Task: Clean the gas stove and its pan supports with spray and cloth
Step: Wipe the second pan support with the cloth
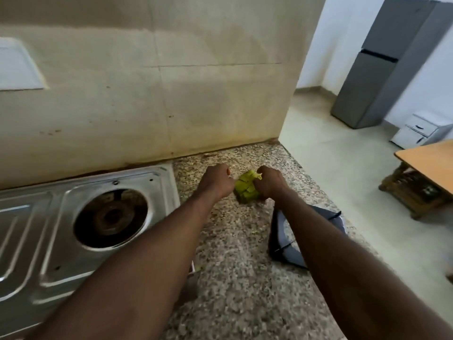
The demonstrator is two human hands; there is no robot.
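A crumpled green cloth (245, 188) lies on the speckled granite counter (235, 253) to the right of the steel gas stove (49, 241). My right hand (270, 184) grips the cloth's right side. My left hand (217, 181) is curled into a fist just left of the cloth; whether it holds part of it is unclear. The stove's right burner (111, 215) is bare, with no support on it. A dark pan support (284, 238) lies on the counter under my right forearm, partly hidden. No spray bottle is in view.
A stained beige wall (147, 94) runs behind the stove and counter. The counter's edge drops off to the right to a tiled floor. A grey fridge (387, 62), a white drawer unit (416, 131) and a wooden table (426, 168) stand beyond.
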